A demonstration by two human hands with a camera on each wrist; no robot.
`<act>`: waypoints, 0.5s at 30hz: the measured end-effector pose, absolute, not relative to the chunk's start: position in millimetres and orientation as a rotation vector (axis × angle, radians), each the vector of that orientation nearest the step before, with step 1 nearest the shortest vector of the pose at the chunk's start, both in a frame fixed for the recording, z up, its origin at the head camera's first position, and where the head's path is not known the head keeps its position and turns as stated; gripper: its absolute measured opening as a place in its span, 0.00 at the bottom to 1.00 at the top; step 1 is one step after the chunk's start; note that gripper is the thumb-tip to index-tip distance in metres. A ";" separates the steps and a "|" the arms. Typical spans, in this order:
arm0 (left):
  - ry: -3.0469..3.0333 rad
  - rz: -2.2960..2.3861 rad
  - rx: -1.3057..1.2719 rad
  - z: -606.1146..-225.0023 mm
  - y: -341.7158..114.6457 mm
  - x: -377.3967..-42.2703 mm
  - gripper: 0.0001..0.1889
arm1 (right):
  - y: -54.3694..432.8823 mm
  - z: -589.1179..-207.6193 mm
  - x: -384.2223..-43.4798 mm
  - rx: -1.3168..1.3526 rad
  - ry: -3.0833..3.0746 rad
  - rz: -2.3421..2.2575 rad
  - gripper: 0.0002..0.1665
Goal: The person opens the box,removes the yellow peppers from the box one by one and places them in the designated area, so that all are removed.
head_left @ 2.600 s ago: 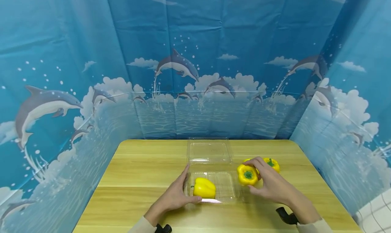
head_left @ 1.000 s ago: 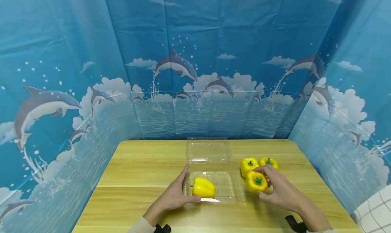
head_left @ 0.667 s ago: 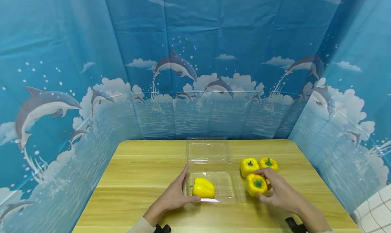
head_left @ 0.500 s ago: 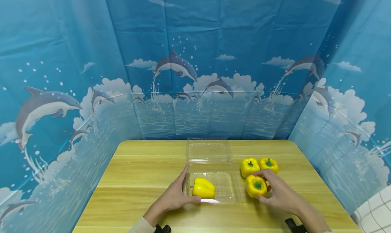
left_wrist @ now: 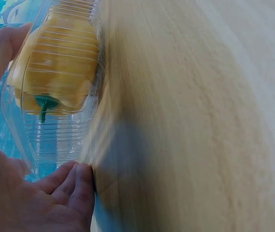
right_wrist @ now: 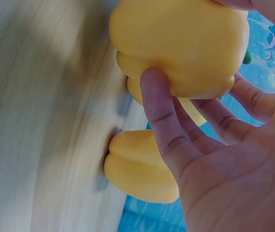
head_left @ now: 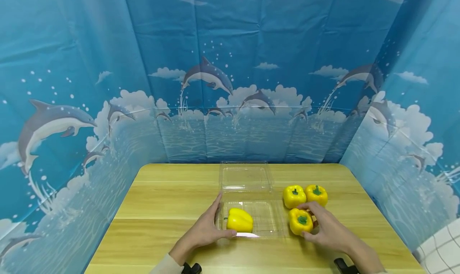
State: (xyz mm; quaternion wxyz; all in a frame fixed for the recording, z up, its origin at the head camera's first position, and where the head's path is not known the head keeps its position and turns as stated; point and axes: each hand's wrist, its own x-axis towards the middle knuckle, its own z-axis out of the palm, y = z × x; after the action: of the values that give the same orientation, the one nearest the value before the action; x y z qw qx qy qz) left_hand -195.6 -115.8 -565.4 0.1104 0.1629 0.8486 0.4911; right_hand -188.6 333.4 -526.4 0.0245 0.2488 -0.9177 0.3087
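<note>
My left hand point(head_left: 205, 228) holds the near left corner of a clear plastic clamshell container point(head_left: 267, 220), thumb along the front edge and fingers by the left side. One yellow bell pepper point(head_left: 239, 220) lies on its side in the container, its green stem pointing left; the left wrist view shows this bell pepper point(left_wrist: 62, 67) through the ribbed wall. Right of the container, my right hand point(head_left: 328, 228) grips another yellow bell pepper point(head_left: 300, 221), stem up. In the right wrist view the gripped pepper point(right_wrist: 180, 43) sits between thumb and fingers; whether it touches the table cannot be told.
Two more yellow bell peppers, one point(head_left: 294, 196) left and one point(head_left: 316, 195) right, stand side by side behind my right hand. The container's lid point(head_left: 245, 178) lies folded back toward the far edge of the wooden table point(head_left: 161, 202). A blue dolphin-print curtain point(head_left: 230, 138) surrounds the table.
My right hand has moved its pepper rightward and nearer to me from beside the container, uncovering the two peppers behind, then shifted slightly closer still. My left hand and the container stay put.
</note>
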 end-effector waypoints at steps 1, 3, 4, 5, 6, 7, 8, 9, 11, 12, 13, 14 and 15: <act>2.497 1.438 0.476 -565.4 -115.9 -195.4 0.76 | 333.4 -527.1 -188.8 0.765 -2.850 0.959 0.42; 2.510 1.418 0.489 -566.6 -116.6 -195.6 0.76 | 333.4 -528.7 -188.9 0.760 -2.866 0.969 0.42; 2.510 1.418 0.494 -566.6 -116.9 -195.4 0.76 | 333.3 -529.2 -188.8 0.755 -2.876 0.978 0.42; 2.510 1.419 0.495 -567.3 -117.1 -195.6 0.75 | 333.3 -529.7 -188.7 0.752 -2.885 0.989 0.42; 2.511 1.417 0.496 -567.8 -117.3 -195.7 0.75 | 333.3 -530.1 -188.7 0.749 -2.890 1.001 0.42; 2.510 1.419 0.495 -567.9 -117.4 -195.9 0.75 | 333.2 -530.5 -188.8 0.746 -2.894 1.010 0.42; 2.508 1.420 0.497 -568.3 -117.4 -196.2 0.75 | 333.1 -530.7 -188.9 0.744 -2.895 1.019 0.42; 2.506 1.424 0.496 -568.2 -117.4 -196.3 0.75 | 333.0 -530.9 -189.0 0.739 -2.895 1.026 0.42; 2.491 1.441 0.477 -567.8 -117.2 -196.6 0.75 | 332.7 -531.1 -189.1 0.731 -2.895 1.037 0.43; 2.488 1.439 0.471 -567.7 -117.2 -196.9 0.75 | 332.5 -531.0 -189.2 0.728 -2.896 1.040 0.43; 2.484 1.440 0.467 -567.5 -117.1 -197.1 0.75 | 332.4 -531.0 -189.2 0.725 -2.898 1.039 0.43; 2.482 1.440 0.465 -567.5 -117.2 -197.5 0.75 | 332.2 -530.9 -189.2 0.722 -2.899 1.041 0.43; 2.482 1.439 0.463 -567.3 -117.2 -197.7 0.75 | 332.1 -530.8 -189.3 0.720 -2.901 1.043 0.43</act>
State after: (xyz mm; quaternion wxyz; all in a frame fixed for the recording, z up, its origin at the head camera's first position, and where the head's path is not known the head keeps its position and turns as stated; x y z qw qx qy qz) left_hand -197.7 -117.2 -567.3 0.1173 0.1583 0.8482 0.4918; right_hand -189.3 332.1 -530.8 -0.0120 0.2275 -0.9163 0.3294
